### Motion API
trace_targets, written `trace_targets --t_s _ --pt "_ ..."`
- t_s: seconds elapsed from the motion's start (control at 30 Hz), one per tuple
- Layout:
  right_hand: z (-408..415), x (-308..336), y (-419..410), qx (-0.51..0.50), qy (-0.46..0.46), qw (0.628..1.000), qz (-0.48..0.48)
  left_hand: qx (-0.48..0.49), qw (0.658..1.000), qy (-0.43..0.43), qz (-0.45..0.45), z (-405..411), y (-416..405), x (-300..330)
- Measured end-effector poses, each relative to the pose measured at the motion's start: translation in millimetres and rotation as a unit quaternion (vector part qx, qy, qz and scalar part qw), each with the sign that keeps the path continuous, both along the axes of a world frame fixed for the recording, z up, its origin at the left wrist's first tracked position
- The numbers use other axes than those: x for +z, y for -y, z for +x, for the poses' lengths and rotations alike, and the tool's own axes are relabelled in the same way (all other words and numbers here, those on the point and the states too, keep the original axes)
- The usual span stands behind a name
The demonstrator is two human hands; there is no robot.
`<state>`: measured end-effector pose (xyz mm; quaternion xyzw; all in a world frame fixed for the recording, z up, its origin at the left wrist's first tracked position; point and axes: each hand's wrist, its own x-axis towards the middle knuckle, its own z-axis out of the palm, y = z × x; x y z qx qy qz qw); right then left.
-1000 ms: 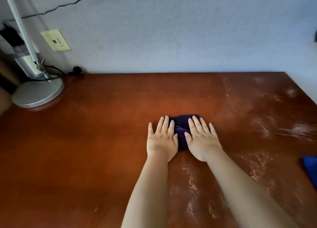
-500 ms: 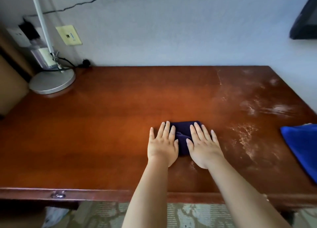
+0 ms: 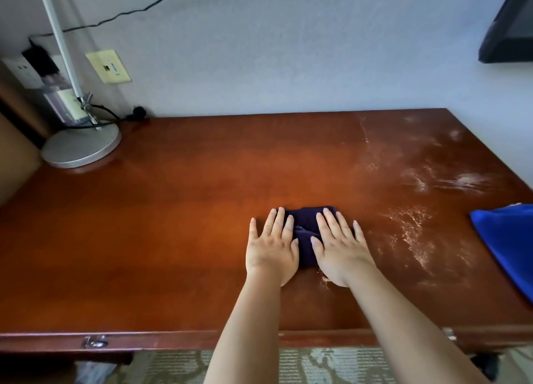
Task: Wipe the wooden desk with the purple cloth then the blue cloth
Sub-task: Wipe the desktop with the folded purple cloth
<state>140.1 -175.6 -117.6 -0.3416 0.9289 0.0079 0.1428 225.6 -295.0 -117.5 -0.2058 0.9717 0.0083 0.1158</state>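
A furnished room, likely a hotel or bedroom: a polished reddish-brown wooden counter (image 3: 178,227) against a pale textured wall, a silver round-based desk lamp (image 3: 80,145) far left, a cream wall socket plate (image 3: 109,70), a dark wall-mounted screen (image 3: 510,31) far right, and patterned green carpet (image 3: 178,366) below.

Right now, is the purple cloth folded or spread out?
Folded. The purple cloth shows as a small bunched wad between the flat left hand and right hand.
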Motion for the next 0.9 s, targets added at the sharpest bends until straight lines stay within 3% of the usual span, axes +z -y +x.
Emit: trace_targets --t_s 0.4,0.9 --pt "-42.1 -3.1 32.4 0.002 -0.007 1.000 -0.001 0.012 1.000 -0.002 0.001 -39.5 29.3 0.0" --pt "44.1 6.6 -13.7 0.002 0.016 0.999 0.032 -0.004 1.000 0.014 0.001 46.1 -13.8 4.1"
